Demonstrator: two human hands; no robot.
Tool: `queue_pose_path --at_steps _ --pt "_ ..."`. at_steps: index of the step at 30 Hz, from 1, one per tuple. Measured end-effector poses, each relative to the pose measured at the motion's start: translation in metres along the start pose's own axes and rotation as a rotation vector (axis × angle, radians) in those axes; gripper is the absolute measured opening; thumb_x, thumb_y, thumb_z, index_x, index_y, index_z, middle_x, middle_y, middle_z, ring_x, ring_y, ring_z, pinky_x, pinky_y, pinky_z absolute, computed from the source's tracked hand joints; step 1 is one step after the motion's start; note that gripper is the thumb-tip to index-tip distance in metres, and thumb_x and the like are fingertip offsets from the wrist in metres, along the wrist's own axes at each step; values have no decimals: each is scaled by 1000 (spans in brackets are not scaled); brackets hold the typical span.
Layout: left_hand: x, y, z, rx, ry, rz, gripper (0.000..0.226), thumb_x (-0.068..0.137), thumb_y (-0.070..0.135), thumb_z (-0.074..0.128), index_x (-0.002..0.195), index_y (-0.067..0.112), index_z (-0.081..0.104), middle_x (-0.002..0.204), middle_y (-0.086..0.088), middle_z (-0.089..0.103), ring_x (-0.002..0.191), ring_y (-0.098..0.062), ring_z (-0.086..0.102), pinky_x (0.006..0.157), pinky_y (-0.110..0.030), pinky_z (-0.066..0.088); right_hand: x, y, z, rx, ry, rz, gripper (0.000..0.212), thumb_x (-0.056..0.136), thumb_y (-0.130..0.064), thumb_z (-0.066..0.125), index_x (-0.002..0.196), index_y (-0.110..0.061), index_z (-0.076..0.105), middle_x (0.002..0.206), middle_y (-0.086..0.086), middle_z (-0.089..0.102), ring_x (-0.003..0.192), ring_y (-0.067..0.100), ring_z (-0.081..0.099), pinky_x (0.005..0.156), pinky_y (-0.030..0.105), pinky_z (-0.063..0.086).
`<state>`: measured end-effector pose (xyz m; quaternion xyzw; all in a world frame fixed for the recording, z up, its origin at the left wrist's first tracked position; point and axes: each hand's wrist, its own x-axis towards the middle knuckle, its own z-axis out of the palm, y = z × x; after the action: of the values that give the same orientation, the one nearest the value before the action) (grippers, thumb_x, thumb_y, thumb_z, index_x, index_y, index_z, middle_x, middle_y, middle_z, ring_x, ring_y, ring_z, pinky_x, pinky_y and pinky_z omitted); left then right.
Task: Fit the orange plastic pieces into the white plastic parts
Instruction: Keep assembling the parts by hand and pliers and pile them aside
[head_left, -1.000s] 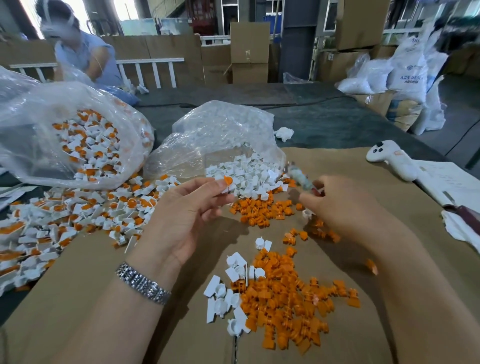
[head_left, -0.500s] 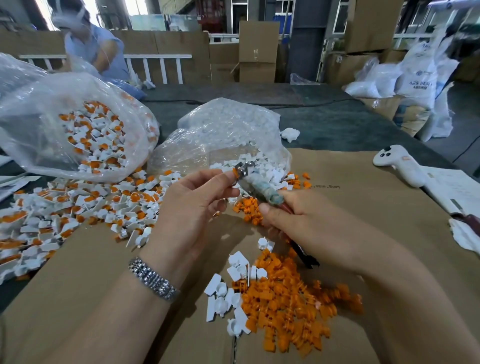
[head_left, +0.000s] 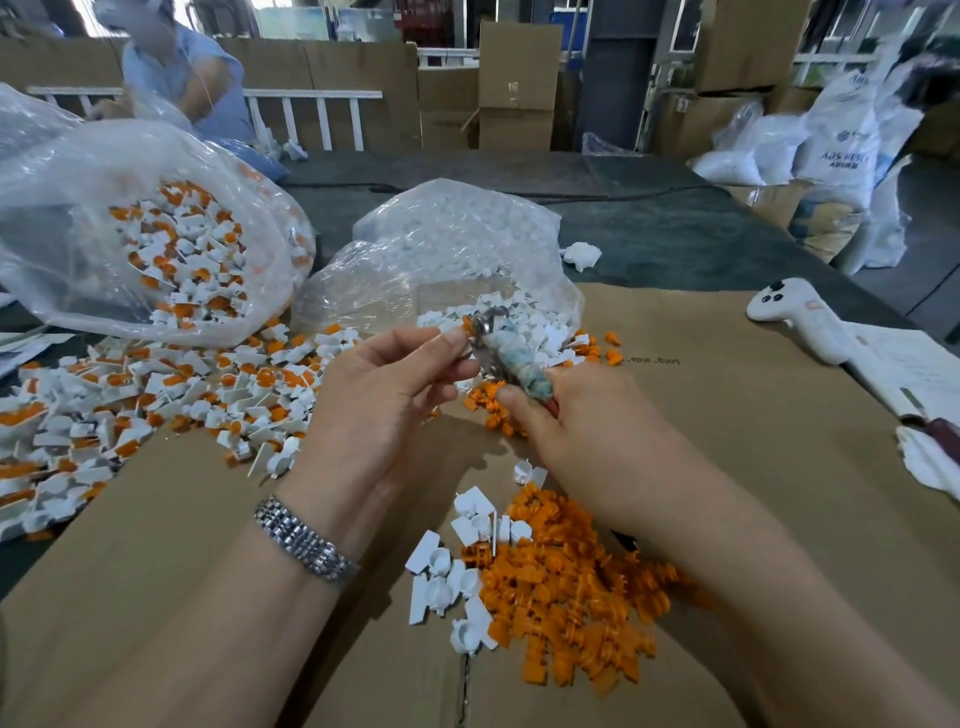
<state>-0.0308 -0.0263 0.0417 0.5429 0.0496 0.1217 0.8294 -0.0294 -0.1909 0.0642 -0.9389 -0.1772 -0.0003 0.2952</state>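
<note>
My left hand (head_left: 384, 395) pinches a small white part with an orange piece (head_left: 466, 326) between thumb and forefinger. My right hand (head_left: 576, 426) grips tape-wrapped pliers (head_left: 501, 345), whose metal jaws meet that part. A pile of loose orange pieces (head_left: 571, 597) lies on the cardboard (head_left: 727, 415) below my hands, with several white parts (head_left: 452, 566) at its left. More orange pieces (head_left: 491, 410) lie under the pliers.
An open clear bag of white parts (head_left: 452, 260) sits behind my hands. A bigger bag (head_left: 156, 234) and a spread heap of fitted pieces (head_left: 156, 395) lie left. A white controller (head_left: 800, 317) and papers (head_left: 914, 374) lie right. Another person (head_left: 176, 73) works at the back left.
My right hand brought the pliers from the right across to the part in my left hand. The jaws now sit at the part. My left hand stayed nearly still.
</note>
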Motion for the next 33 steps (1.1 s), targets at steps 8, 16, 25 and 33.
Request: queue_pose_path --at_steps 8,16,25,33 --pt "2 1 -5 96 -32 83 5 81 23 78 78 20 81 84 -6 77 82 -20 77 63 -20 57 -6 10 -21 374 -189 89 49 97 -60 47 88 -15 66 75 0 74 64 12 72 57 21 54" --pt "5 3 -20 635 156 214 4 92 25 76 88 24 77 77 4 75 72 -10 72 60 -19 52 18 60 -28 -81 81 217 40 93 -64 50 89 -26 56 86 2 62 75 20 62 69 42 54" --pt "13 9 -41 1288 350 497 24 95 19 65 118 22 70 117 -3 62 90 -16 58 71 -32 47 24 77 -11 -440 25 368 63 87 -70 56 128 -23 56 129 10 56 121 32 51 99 50 42" --pt "0 -5 -16 1194 -549 381 25 94 17 71 106 38 74 102 25 64 97 3 60 80 -8 46 16 60 -32 -204 -76 22 20 99 -24 61 112 -36 69 108 -13 60 107 12 57 94 37 49"
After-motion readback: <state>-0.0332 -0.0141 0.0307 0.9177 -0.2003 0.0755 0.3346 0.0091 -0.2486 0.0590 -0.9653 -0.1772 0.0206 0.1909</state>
